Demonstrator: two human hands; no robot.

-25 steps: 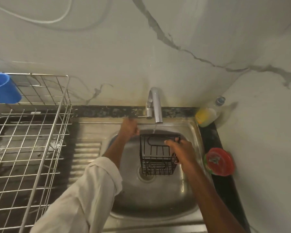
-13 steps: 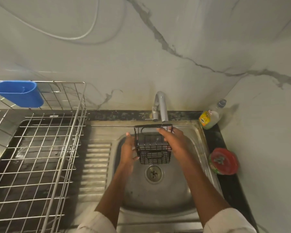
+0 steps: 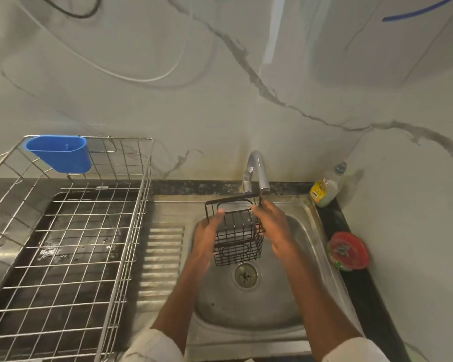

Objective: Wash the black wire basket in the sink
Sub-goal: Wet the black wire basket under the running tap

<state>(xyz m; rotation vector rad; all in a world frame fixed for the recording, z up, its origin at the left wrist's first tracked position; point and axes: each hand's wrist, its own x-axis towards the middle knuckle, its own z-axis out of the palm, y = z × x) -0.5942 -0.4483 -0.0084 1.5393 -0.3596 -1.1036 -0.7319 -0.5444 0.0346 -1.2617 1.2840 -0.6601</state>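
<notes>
- While both hands clasp it, the black wire basket (image 3: 235,234) hangs tilted over the steel sink (image 3: 309,259), just under the tap (image 3: 256,173).
- Left hand (image 3: 206,240) grips its left side; right hand (image 3: 273,228) grips its right rim.
- Open basin lies below, round drain (image 3: 245,275) uncovered.
- Chrome grid rack (image 3: 71,246) borders the ribbed drainboard's left edge.

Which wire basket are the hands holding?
The small black basket, held over the sink between both hands. The big silver rack sits untouched on the counter to the left.
</notes>
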